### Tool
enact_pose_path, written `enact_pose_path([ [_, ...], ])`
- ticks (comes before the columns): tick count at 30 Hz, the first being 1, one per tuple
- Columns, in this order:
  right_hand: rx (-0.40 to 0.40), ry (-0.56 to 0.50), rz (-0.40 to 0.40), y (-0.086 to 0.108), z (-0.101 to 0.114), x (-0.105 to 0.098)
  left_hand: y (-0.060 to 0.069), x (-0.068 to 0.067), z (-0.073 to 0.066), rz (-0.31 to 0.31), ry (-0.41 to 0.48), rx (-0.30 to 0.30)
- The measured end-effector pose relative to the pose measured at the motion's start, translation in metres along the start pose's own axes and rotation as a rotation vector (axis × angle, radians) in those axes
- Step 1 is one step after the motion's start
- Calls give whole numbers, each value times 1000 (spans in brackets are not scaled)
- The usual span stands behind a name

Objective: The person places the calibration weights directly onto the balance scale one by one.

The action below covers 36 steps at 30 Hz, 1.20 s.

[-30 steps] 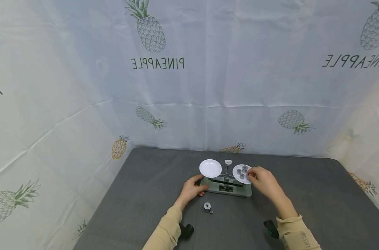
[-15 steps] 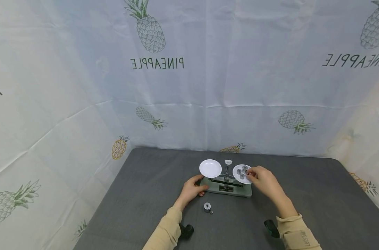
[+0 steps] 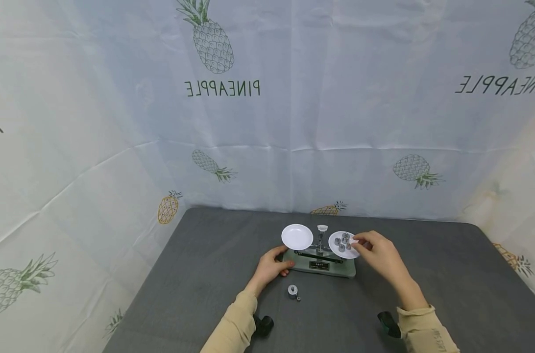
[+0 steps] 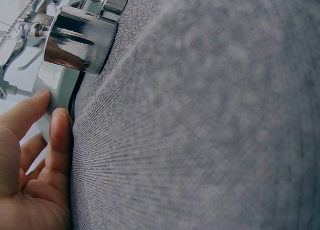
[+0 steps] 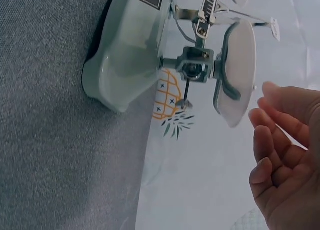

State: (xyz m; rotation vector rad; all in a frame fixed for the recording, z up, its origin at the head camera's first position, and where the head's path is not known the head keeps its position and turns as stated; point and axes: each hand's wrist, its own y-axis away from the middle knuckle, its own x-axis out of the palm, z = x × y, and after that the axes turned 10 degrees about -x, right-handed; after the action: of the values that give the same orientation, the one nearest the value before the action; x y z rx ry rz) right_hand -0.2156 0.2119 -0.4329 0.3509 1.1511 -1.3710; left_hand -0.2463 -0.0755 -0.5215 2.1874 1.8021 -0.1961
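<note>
A pale green balance scale [image 3: 300, 264] stands on the table. My left hand [image 3: 269, 268] grips the left end of its base, thumb in front, in the head and left wrist views. On the right white pan [image 3: 343, 255] sit several small metal weights [image 3: 346, 237]. My right hand [image 3: 379, 252] is just right of that pan; in the right wrist view its fingers [image 5: 275, 135] are bent and hold nothing visible, apart from the pan. The left white pan [image 3: 297, 237] has nothing on it. Before the scale stand a larger metal weight [image 4: 82, 39] and a tiny one [image 4: 114, 3].
The grey cloth-covered table [image 3: 338, 314] extends around the scale. A white curtain [image 3: 267, 122] printed with pineapples hangs behind it and along the sides. Black wrist devices [image 3: 264, 326] show under both sleeves.
My right hand has let go of a small weight, now on the right pan, and has drawn back slightly to the right. The left hand has stayed on the base.
</note>
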Motion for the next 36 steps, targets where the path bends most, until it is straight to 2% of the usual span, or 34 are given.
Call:
enact_pose_path([
  [4,2,-8,-17,2,-4,-3,-7,1,10,-7,-20,-11],
  [10,29,-42,8,8,-12,-9,-11,2,13,-7,-9,-17],
  [13,57,-56,32,13,-15,-12,-9,2,10,-9,-7,-6],
  [20,96,-108,93,23,-25,-16,10,-3,-16,5,12,-6],
  [23,110,-124,126,25,-28,-15,15,-4,-22,6,12,-1],
  [36,199,-279,258,27,-37,12,15,-5,-21,14,8,9],
])
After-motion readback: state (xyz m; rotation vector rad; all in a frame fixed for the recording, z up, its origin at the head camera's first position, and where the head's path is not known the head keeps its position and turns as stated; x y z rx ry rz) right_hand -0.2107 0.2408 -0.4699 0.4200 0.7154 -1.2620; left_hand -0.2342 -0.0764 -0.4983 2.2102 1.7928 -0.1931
